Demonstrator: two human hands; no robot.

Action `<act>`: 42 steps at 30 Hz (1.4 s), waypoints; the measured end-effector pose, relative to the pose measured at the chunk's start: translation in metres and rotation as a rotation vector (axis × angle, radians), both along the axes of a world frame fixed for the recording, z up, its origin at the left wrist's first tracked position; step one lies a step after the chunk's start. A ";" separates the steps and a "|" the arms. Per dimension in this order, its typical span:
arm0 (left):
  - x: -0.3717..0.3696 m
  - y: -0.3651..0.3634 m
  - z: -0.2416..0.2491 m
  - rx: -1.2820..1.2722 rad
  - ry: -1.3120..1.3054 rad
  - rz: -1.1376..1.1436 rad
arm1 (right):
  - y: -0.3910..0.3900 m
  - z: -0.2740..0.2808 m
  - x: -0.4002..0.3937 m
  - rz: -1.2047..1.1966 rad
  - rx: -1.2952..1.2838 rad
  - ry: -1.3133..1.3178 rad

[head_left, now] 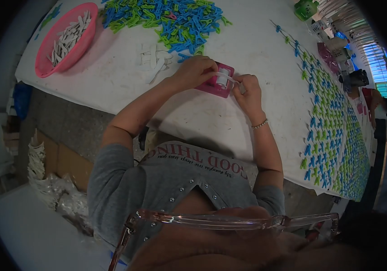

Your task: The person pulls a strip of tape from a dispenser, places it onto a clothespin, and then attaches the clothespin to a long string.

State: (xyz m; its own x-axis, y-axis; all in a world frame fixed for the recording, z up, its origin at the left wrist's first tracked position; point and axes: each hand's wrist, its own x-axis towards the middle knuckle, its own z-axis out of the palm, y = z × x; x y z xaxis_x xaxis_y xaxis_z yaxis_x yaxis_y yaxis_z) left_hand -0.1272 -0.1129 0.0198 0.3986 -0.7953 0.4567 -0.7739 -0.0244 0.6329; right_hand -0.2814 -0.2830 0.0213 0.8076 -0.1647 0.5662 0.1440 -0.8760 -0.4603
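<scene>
A pink holder [221, 92] with a white roll [222, 81] in it lies on the table near the front edge. Across the top of the roll runs a thin white strip [226, 77], spanning the space between my two hands. My left hand [199, 71] is closed at the strip's left end, its fingers bent over the holder's left part. At the other end, my right hand [247, 86] pinches the strip beside the holder's right side. My fingers partly cover the holder and the strip's ends.
Blue and green clothespins [175, 22] are heaped at the back. White flat pieces [150, 58] lie left of my hands; more fill a pink basket [93, 36]. Rows of clothespins [324, 135] cover the right side. Bottles [306, 9] and another person [374, 101] are at far right.
</scene>
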 end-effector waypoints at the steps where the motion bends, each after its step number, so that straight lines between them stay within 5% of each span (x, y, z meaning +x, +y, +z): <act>1: 0.000 -0.004 -0.001 -0.002 0.000 -0.016 | -0.002 0.002 -0.002 -0.002 -0.001 0.000; 10: -0.014 -0.036 0.002 -0.029 0.022 -0.116 | -0.004 0.043 -0.001 -0.077 0.053 -0.083; 12: -0.016 -0.035 0.006 -0.051 0.070 -0.106 | -0.004 0.040 0.003 0.000 0.441 -0.076; 18: -0.023 -0.020 0.018 -0.059 0.320 -0.048 | 0.000 0.006 0.015 0.196 0.872 0.071; 25: -0.018 -0.010 0.030 -0.304 0.001 0.006 | 0.012 0.003 0.019 0.076 0.705 0.159; 31: -0.011 0.008 0.043 -0.187 -0.187 -0.004 | 0.021 0.013 0.025 0.071 0.345 0.124; 42: 0.001 0.001 -0.005 -0.040 0.106 0.016 | 0.001 0.003 0.006 0.006 0.127 0.140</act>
State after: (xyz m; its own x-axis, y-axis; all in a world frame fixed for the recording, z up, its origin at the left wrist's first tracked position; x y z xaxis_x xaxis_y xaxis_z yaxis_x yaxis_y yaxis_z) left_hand -0.1263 -0.1117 0.0144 0.4586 -0.7707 0.4425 -0.7023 -0.0093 0.7118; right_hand -0.2754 -0.2817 0.0240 0.8781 -0.2230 0.4232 0.0757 -0.8088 -0.5832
